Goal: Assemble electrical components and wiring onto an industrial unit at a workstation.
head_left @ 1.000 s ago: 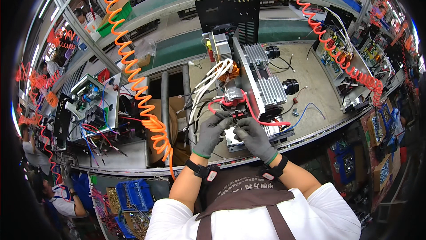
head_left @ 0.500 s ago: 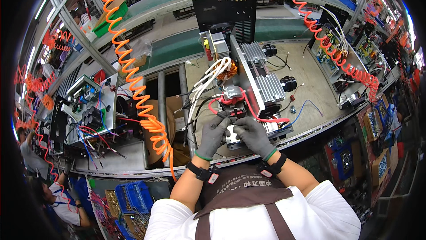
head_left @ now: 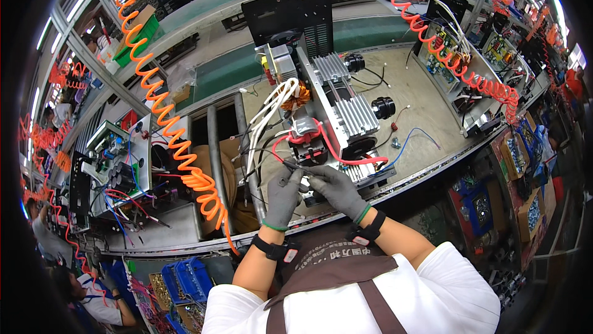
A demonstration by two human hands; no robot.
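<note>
Both my hands wear grey gloves and meet at the near side of an electrical assembly. My left hand [head_left: 282, 199] is closed, its fingertips at the black-sleeved end of a red wire [head_left: 278, 150]. Beside it, my right hand [head_left: 336, 188] is also closed, thumb and fingers pinched near the same spot; what lies between them is hidden. Just beyond my fingers is a black part with a red lead [head_left: 322, 129] looping to the right. The assembly has ribbed metal heat sinks [head_left: 358, 119], an upright metal plate, a copper-coloured coil [head_left: 300, 97] and a bundle of white wires [head_left: 276, 100].
Orange coiled hoses [head_left: 162, 107] hang at left and right. Another circuit-board unit [head_left: 123, 160] stands at the left, with more boards [head_left: 472, 75] at the right. Metal rollers [head_left: 222, 155] span a bench gap. Blue parts bins [head_left: 188, 279] sit below; a person [head_left: 99, 297] is at lower left.
The whole scene has shifted left in the view. My hands have moved closer together, and the red wire's black-sleeved end now shows at my left fingertips.
</note>
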